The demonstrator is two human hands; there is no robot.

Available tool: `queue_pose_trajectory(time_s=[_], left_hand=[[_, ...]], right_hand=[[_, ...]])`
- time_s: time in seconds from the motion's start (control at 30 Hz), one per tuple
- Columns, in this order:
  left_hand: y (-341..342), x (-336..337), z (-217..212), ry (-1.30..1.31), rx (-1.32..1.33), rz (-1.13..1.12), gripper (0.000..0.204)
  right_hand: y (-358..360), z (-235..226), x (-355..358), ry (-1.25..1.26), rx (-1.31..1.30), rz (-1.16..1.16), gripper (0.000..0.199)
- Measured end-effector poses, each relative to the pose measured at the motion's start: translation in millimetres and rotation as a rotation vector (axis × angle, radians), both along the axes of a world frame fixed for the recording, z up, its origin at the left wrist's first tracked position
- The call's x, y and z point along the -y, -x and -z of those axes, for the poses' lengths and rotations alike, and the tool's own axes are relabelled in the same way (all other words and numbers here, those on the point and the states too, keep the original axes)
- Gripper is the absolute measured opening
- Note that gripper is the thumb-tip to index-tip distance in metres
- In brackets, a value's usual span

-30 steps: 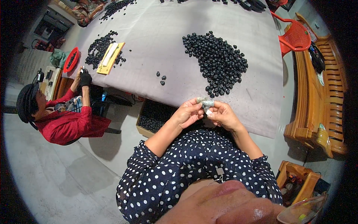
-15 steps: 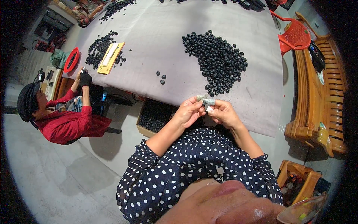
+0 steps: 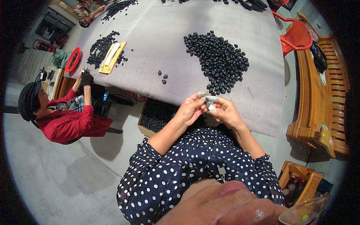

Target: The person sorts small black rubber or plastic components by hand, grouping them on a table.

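We judge the work to be under way and well short of finished. A large heap of small, round, black pieces with hollow centres point(image 3: 221, 63) lies on the pale cloth-covered worktop point(image 3: 150, 41), just beyond our hands, and three matching black pieces point(image 3: 164, 77) sit apart to its left. Many more small black pieces point(image 3: 154, 119) fill an open brown cardboard box point(image 3: 145, 130) below the worktop's edge. We cannot tell which group is done and which is left, since the pieces look alike at this size.

Our left hand point(image 3: 189, 110) and right hand point(image 3: 227, 113) meet at the near edge, fingertips together in a close pinch. A pale beige-grey wrap point(image 3: 203, 94) covers the left index fingertip and a blue-grey wrap point(image 3: 212, 98) the right one; a small white patch point(image 3: 212, 107) shows by the right thumb. Whether either grip has a black piece in it we cannot tell, because the fingers and wraps hide what lies between them.

The worktop's edge and our left forearm hide part of the box. Along the upper rim, further black heaps point(image 3: 116, 8) are cut off. What the co-worker's black-gloved hand point(image 3: 87, 78) is handling is too small to make out.
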State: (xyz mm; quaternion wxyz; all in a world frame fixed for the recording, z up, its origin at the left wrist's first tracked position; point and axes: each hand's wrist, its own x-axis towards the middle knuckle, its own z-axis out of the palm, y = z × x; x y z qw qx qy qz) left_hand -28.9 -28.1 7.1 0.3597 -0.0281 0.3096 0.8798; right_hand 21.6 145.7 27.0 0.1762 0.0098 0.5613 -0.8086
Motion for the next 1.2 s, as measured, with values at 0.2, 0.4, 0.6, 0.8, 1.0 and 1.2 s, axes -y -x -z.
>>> queue_pose_trajectory(time_s=[0.2,0.4,0.6,0.8,1.0,1.2], left_hand=[[-2.4,2.4,3.9,0.022,-0.008,0.061,0.022],[-6.1,1.0,-3.1,0.006,0.052,0.092,0.017],[-3.2,3.5,2.3,0.001,-0.005,0.114,0.024],[-5.2,3.3,0.3,0.009,-0.003,0.121,0.023],[-6.4,2.6,0.2,0.034,-0.011,0.108,0.024],[-3.0,-3.6,-6.0,0.052,-0.024,0.088,0.019]], right_hand=[[-2.7,-3.8,0.1,0.025,0.050,-0.017,0.036],[-4.3,-6.2,-6.6,0.111,0.109,-0.058,0.036],[-5.8,-7.0,-6.3,0.071,0.069,-0.052,0.036],[-5.5,-11.3,-6.5,0.100,0.097,-0.051,0.034],[-6.5,-3.1,-8.5,0.072,0.077,-0.064,0.032],[-6.2,-4.8,-8.3,0.091,0.056,-0.037,0.035]])
